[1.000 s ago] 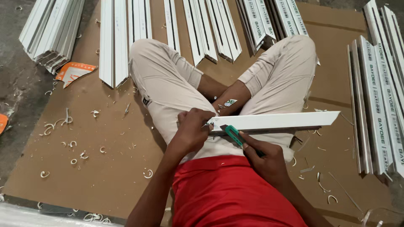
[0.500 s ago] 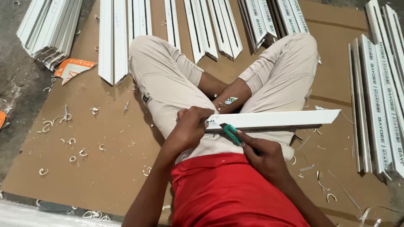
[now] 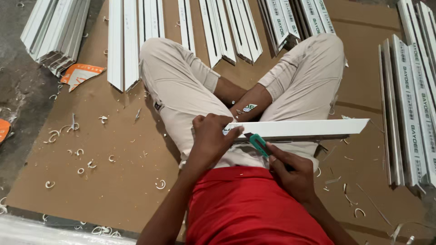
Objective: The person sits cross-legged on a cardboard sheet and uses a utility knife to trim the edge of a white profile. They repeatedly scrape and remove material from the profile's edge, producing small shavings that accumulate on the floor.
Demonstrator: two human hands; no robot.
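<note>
I sat cross-legged on a sheet of brown cardboard (image 3: pixel 81 181), and my left hand (image 3: pixel 211 136) was clamped around the near end of a long white plastic strip (image 3: pixel 304 128), fingers curled over its top edge and the thumb pressed along the front face. The strip lay level across my lap, running out to my right past my knee, where its far end was cut at a slant. My right hand (image 3: pixel 290 170) was closed around a green utility knife (image 3: pixel 259 144), which I held tilted with its tip set against the lower edge of the strip, just beside my left thumb. My beige trousers (image 3: pixel 181 86) and red shirt (image 3: pixel 254 208) filled the middle of what I saw. White curled shavings (image 3: pixel 79 152) were scattered over the cardboard to my left, and a few thinner slivers lay by my right leg. More white strips (image 3: pixel 122 41) were laid out in rows ahead of my knees, another bundle (image 3: pixel 52 31) sat on the bare grey floor to the far left, and a stack (image 3: pixel 411 109) ran along my right side. A torn orange and white scrap (image 3: pixel 81 75) lay near the left bundle.
</note>
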